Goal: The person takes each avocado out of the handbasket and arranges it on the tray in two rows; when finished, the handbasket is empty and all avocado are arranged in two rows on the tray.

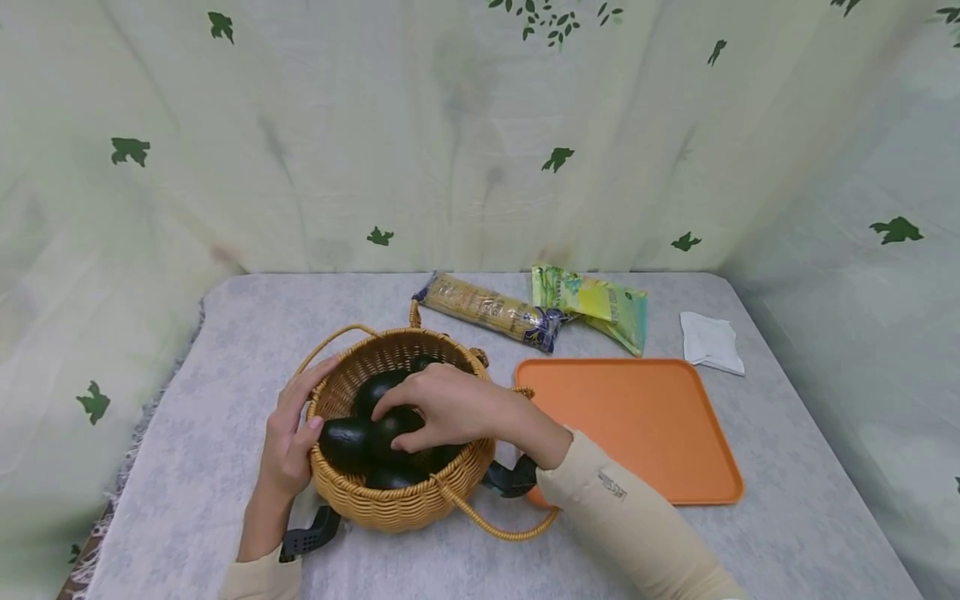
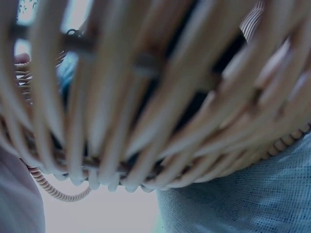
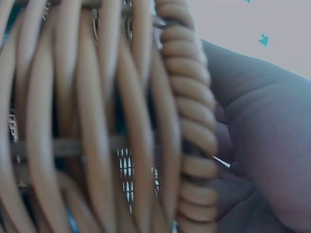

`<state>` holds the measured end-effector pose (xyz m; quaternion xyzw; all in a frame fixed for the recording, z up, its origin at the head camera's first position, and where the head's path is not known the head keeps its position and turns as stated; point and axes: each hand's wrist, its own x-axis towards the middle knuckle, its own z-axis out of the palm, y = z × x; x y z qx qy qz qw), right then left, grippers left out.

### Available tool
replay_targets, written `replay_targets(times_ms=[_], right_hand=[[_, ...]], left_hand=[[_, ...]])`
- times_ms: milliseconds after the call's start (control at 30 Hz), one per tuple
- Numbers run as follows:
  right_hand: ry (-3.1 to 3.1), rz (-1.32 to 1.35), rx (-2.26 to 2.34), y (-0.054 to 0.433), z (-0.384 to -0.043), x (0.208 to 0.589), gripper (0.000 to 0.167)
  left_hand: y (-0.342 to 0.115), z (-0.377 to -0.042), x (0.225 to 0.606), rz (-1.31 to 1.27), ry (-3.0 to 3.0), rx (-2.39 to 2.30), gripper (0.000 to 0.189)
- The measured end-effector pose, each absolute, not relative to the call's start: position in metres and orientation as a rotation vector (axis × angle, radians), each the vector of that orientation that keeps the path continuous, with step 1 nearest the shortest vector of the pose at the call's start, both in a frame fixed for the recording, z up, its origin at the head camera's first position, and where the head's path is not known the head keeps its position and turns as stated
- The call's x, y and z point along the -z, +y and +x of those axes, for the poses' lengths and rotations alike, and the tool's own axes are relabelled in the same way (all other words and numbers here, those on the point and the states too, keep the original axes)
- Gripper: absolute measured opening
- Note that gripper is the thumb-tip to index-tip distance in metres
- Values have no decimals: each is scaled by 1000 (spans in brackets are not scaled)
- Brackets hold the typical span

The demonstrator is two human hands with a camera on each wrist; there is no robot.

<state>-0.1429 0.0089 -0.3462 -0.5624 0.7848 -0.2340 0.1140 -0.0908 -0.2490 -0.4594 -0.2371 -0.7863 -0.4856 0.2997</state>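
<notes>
A round wicker basket (image 1: 390,518) stands at the front left of the table, holding several dark, glossy avocados (image 1: 343,443). My left hand (image 1: 288,437) grips the basket's left side, thumb at the rim and fingers along the outside. Reaching in over the right rim, my right hand (image 1: 453,406) has thumb and fingers around one avocado (image 1: 386,432) among the others. Its underside is hidden. Woven canes (image 2: 112,97) fill the left wrist view. In the right wrist view the twisted rim (image 3: 192,107) runs close beside my right hand (image 3: 272,131).
An orange tray (image 1: 630,425) lies right of the basket, partly behind my right sleeve. Behind are a noodle packet (image 1: 487,310) and green-yellow packets (image 1: 588,302). A white packet (image 1: 711,342) lies at the far right. A looped basket handle (image 1: 502,532) sticks out in front.
</notes>
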Motion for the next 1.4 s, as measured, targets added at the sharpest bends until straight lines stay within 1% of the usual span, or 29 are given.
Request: replay_targets(times_ms=[300, 700, 967, 1400], right_hand=[[2301, -1653, 807, 22, -140, 339, 34], [2347, -1561, 963, 44, -136, 326, 34], [2352, -1599, 1067, 58, -138, 322, 35], [2358, -1566, 1272, 86, -136, 316, 35]], left_hand=[[-249, -92, 459, -630, -2072, 1296, 55], [-249, -91, 458, -630, -2067, 1301, 56], [-249, -92, 459, -649, -2062, 1288, 56], [-250, -92, 460, -656, -2056, 1294, 54]])
